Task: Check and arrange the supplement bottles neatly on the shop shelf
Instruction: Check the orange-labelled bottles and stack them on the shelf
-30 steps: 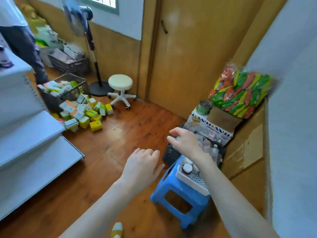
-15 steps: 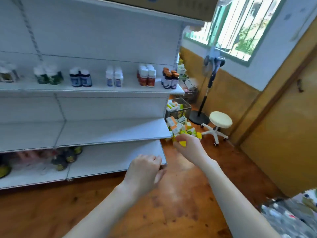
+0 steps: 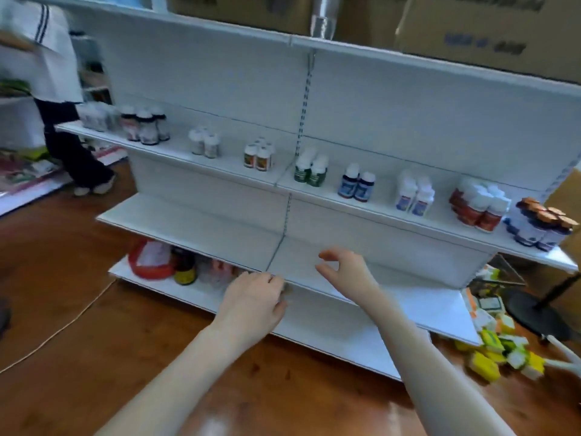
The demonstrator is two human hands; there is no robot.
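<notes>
Bottles stand in small clusters along the upper shelf; their labels are too blurred to read, as is the blue print on the cartons on top. By the middle shelf, the left hand is loosely curled with nothing seen in it, and the right hand curves thumb and forefinger, tips apart, empty. The floor is wood, with yellow packs heaped at right.

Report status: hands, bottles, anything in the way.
Left hand loose, empty, by middle shelf edge. Right hand half-curled, empty, over it. Bottles grouped upright on upper shelf, untouched. Boxes litter floor at right.
</notes>
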